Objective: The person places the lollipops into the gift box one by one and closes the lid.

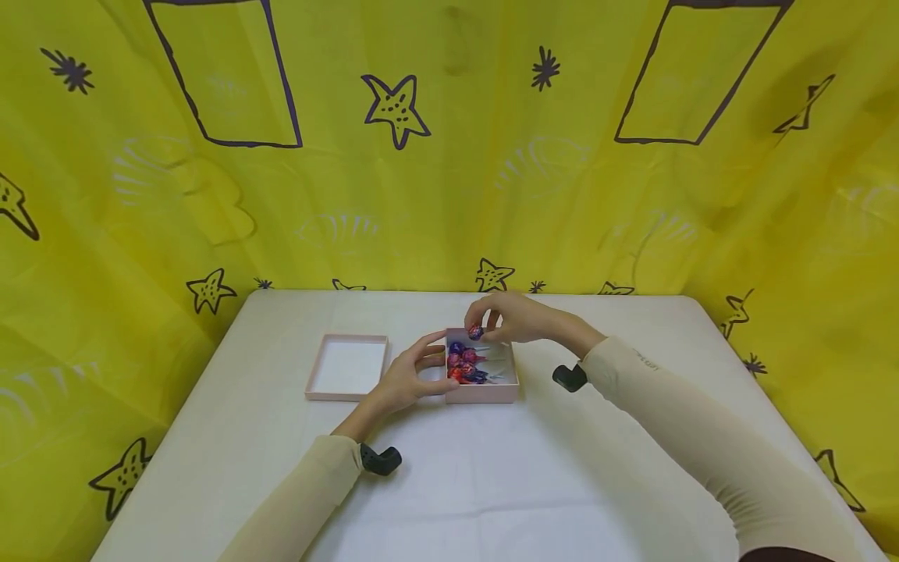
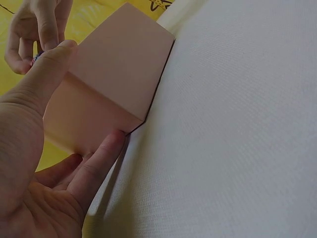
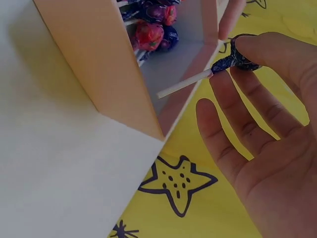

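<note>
Both arms extended forward, sleeved to the wrists.
Left hand [image 1: 403, 381]: thumb and fingers spread, straight, pressing flat. Right hand [image 1: 513, 316]: raised slightly, fingertips [image 3: 257, 47] in a pinching grip, remaining fingers loosely extended.

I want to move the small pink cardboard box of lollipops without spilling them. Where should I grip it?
Grip the small pink cardboard box by its two opposite outer side walls, coming from above. It sits flat and open-topped, with the wrapped lollipops loose inside, so keep it level.

White table [image 1: 492, 484] bears pink box [image 1: 481, 390] and lid [image 1: 347, 367].
</note>
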Motion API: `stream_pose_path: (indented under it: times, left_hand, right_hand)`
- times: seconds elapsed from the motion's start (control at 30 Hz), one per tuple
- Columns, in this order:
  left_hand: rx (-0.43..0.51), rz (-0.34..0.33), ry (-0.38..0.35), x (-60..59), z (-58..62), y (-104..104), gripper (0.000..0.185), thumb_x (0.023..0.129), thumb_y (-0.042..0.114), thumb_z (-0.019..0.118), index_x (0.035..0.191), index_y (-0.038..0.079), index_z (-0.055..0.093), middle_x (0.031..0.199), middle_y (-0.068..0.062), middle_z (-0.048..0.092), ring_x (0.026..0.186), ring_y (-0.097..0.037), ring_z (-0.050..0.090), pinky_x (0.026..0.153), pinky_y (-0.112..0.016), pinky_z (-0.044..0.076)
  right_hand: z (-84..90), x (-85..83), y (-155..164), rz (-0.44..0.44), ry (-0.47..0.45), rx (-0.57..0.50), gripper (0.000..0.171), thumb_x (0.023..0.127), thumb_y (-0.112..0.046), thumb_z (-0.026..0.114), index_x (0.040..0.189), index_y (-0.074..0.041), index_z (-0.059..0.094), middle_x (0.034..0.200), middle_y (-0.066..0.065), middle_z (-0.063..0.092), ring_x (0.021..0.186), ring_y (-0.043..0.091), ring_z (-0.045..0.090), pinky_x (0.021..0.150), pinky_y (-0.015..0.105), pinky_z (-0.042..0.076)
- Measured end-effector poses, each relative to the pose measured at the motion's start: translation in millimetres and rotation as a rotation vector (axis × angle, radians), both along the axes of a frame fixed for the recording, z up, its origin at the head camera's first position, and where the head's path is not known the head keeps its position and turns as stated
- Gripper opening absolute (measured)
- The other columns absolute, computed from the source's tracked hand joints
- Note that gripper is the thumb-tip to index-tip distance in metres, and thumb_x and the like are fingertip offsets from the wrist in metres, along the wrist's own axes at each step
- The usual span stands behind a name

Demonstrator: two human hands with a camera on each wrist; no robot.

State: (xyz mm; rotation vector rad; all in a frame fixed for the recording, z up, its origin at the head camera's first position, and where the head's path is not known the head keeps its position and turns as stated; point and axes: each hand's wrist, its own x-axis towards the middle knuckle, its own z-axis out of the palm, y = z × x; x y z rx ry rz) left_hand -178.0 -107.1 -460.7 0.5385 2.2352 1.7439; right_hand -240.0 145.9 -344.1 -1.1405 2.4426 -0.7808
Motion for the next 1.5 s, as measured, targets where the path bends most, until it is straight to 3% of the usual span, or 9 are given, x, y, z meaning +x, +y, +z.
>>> stream_pose_path:
  times: [0.23, 0.4, 0.93, 1.5]
  left_hand:
    - [-0.009, -0.006, 0.002, -0.2, -0.4, -1, 0.088, 0.086, 0.019, 0.086, 0.159, 0.028, 0.037, 0.154, -0.017, 0.048, 0.137, -0.032, 0.053, 0.114, -0.057, 0.039]
    - [-0.011, -0.008, -0.004, 0.5, 0.4, -1, 0.088, 0.086, 0.021, 0.086, 0.159, 0.028, 0.037, 0.154, -0.016, 0.047, 0.138, -0.032, 0.053, 0.114, -0.057, 0.039]
    - [-0.006, -0.011, 0.001, -0.1, -0.3, -2, 0.088, 0.086, 0.019, 0.086, 0.159, 0.029, 0.037, 0.154, -0.017, 0.048, 0.137, -0.031, 0.053, 0.113, -0.055, 0.041]
    - [-0.017, -0.008, 0.006, -0.7, -0.7, -1, 0.089, 0.086, 0.019, 0.086, 0.159, 0.028, 0.036, 0.154, -0.017, 0.048, 0.137, -0.031, 0.053, 0.113, -0.055, 0.041]
  right_hand:
    - [-14.3, -0.2, -7, -0.024, -0.043, 0.013, 0.025, 0.091, 0.001, 0.073, 0.115, -0.008, 0.074, 0.115, 0.006, 0.073, 0.095, 0.019, 0.067, 0.089, 0.036, 0.057]
    - [-22.0, 1.6, -11, -0.054, -0.064, 0.04, 0.025, 0.091, 0.002, 0.073, 0.113, -0.011, 0.074, 0.115, 0.003, 0.072, 0.091, 0.016, 0.064, 0.086, 0.033, 0.056]
    - [-42.1, 1.3, -16, -0.018, 0.004, 0.083, 0.024, 0.091, -0.003, 0.076, 0.112, -0.015, 0.074, 0.108, -0.002, 0.072, 0.091, 0.016, 0.062, 0.084, 0.03, 0.053]
    - [-47.5, 3.1, -19, -0.01, 0.021, 0.096, 0.023, 0.092, -0.004, 0.075, 0.113, -0.015, 0.073, 0.108, 0.0, 0.072, 0.089, 0.016, 0.06, 0.083, 0.028, 0.052]
